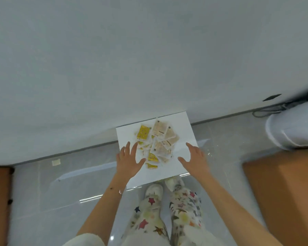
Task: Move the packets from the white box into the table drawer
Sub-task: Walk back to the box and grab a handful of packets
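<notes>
**Ana:** Star-patterned trousers [167, 215] and pale shoes come first, right under the camera, then two bare forearms reaching down.

**Ben:** And the hands?

**Ana:** Both spread, fingers apart, gripping nothing. Her left hand [129, 159] hovers over the near-left part of the white box [185, 132], fingertips close to the heap. Her right hand [194, 158] is over the near-right part, just beside the packets. Whether either one touches the box I cannot tell.

**Ben:** Where are the packets?

**Ana:** All in a loose pile in the middle of the box: a yellow packet [143, 132] at the far left, beige packets [164, 139] overlapping to the right, more yellow ones toward the near edge. The box sits on the grey floor [60, 192] against the white wall [149, 50].

**Ben:** So how far along?

**Ana:** I'd judge barely begun. Nothing is lifted, and the pile looks full. No table or drawer shows; only brown surfaces [288, 189] at the frame's sides, which I can't identify. Every packet is left to move.
</notes>
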`<state>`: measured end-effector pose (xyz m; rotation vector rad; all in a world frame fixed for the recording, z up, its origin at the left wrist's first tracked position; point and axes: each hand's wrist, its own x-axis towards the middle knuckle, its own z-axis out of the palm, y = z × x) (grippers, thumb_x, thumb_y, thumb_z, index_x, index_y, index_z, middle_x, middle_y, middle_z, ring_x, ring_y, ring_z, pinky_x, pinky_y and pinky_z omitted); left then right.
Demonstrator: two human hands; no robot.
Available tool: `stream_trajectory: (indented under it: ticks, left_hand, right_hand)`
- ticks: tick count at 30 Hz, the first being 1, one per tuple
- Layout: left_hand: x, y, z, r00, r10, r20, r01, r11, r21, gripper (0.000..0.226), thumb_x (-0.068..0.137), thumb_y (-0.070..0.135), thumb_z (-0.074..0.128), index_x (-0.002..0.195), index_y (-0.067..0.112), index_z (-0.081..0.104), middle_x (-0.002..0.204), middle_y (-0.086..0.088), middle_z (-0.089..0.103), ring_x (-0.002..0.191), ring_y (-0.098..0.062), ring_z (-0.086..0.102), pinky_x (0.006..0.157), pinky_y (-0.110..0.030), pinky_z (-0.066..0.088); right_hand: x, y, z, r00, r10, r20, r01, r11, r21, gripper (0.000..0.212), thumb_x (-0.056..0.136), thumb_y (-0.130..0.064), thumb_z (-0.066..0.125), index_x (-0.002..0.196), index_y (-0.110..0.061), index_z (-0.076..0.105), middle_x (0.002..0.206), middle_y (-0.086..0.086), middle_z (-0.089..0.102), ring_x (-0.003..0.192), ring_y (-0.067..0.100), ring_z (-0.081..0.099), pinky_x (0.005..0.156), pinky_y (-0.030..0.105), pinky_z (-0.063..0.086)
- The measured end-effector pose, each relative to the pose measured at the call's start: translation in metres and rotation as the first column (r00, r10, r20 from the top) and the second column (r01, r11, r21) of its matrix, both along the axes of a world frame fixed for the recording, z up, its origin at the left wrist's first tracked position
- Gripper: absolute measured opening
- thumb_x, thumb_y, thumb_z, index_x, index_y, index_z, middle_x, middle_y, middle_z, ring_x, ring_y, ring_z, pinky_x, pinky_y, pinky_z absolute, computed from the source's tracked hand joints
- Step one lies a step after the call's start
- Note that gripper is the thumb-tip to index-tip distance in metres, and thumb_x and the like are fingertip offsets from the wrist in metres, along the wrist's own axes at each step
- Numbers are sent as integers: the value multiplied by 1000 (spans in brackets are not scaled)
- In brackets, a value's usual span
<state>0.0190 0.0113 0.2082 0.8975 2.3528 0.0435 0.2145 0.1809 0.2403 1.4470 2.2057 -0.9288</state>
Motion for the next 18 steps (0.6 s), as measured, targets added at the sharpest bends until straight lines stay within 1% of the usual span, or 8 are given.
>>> stream_trajectory:
  ticks: [2,5,7,9,11,13,16,18]
  left_hand:
    - [-5,9,-42,996,86,39,-85,996,-21,79,89,67,37,153,30,8,161,-5,3,146,-29,9,116,-45,14]
    - [-6,21,-104,971,226,75,-227,974,2,77,91,58,46,153,28,12,160,-8,9,145,-30,14,116,-46,18]
    - [-5,31,-138,938,327,116,-332,943,27,76,91,54,49,153,27,13,159,-8,13,144,-31,18,114,-46,21]
    - [-4,43,-165,891,425,159,-441,894,84,74,92,50,52,152,24,17,156,-9,22,142,-31,24,112,-46,26]
    - [-4,55,-184,830,522,195,-553,815,171,70,91,44,55,149,19,25,150,-9,35,137,-30,33,110,-46,31]
    - [-5,67,-195,734,635,242,-678,704,209,69,91,41,57,148,17,26,146,-9,40,133,-30,36,109,-46,32]
    - [-9,83,-206,535,790,299,-845,497,198,72,88,42,63,145,14,30,138,-10,46,128,-30,39,104,-43,34]
    - [-13,91,-211,459,844,278,-888,424,180,70,83,43,68,138,10,38,131,-12,48,122,-30,41,96,-37,34]
  right_hand:
    - [-21,16,-45,999,48,21,-47,999,-22,74,92,-50,52,152,-28,16,155,5,21,140,29,24,110,44,31]
    - [-52,38,-113,997,71,25,-70,997,-35,79,90,-54,53,152,-28,13,157,6,16,141,30,23,108,45,33]
    - [-71,52,-152,998,61,15,-61,998,-31,84,87,-59,54,153,-29,12,158,8,13,142,32,21,109,48,33]
    - [-88,63,-185,1000,15,10,-15,999,-33,89,84,-63,56,153,-30,9,159,9,11,143,32,18,110,51,31]
    - [-105,72,-210,999,-46,16,46,997,-57,94,81,-66,57,152,-31,7,159,8,10,144,33,16,110,53,30]
    - [-120,74,-228,994,-109,27,110,991,-73,98,78,-68,59,152,-30,6,158,9,12,142,34,17,109,53,30]
    - [-134,69,-243,993,-117,32,116,993,21,101,76,-65,63,152,-27,8,152,10,18,136,33,22,106,50,31]
    - [-137,66,-249,995,-97,15,96,992,84,100,76,-58,68,151,-24,11,147,10,24,131,31,27,105,46,30]
